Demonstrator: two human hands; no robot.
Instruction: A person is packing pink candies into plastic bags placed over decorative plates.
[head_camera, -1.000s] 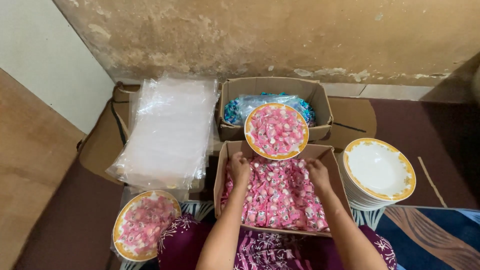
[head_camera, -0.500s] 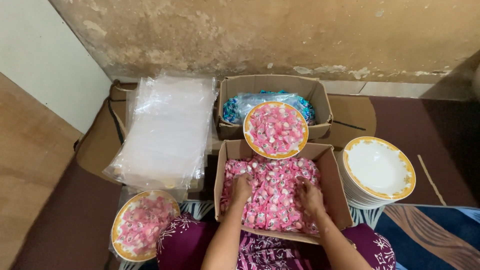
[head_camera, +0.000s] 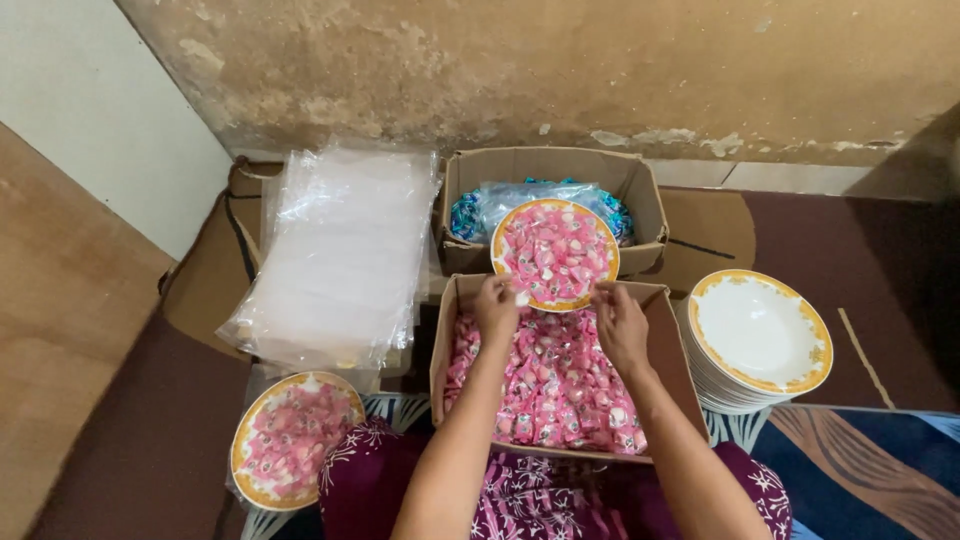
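Pink wrapped candies (head_camera: 555, 375) fill the cardboard box (head_camera: 441, 345) before you. Your left hand (head_camera: 496, 308) and right hand (head_camera: 620, 322) sit at its far rim, fingers pinching candies beside the heaped yellow-rimmed plate (head_camera: 556, 251). Stacked empty plates (head_camera: 757, 335) crowd the box's right wall.

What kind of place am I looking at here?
Probably a home floor used for packing sweets: a worn plaster wall, a carton of pink sweets, stacked plates and clear bags on the floor.
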